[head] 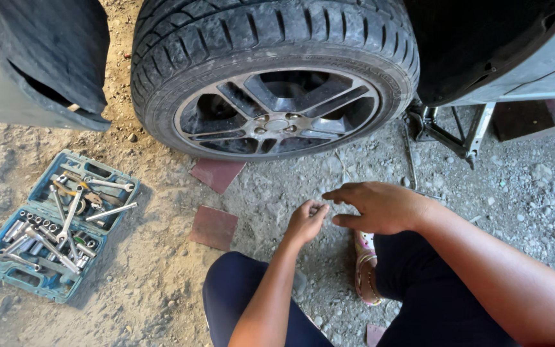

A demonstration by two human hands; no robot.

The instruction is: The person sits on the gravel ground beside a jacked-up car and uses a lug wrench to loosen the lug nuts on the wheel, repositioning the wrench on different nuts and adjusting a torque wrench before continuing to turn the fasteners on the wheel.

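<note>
While you crouch on the gravel ground (162, 283) before the wheel (276, 77), your left hand (306, 220) pinches something too small to tell, your right hand (380, 207) hovers just beside it, fingers loosely spread, and the socket case (56, 225) lies open at your left.

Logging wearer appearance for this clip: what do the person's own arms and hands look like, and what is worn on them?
Both forearms are bare, with no sleeves in view. The left hand and right hand wear no gloves, and no rings, watch or bracelet can be seen. No marks or tattoos show.
</note>
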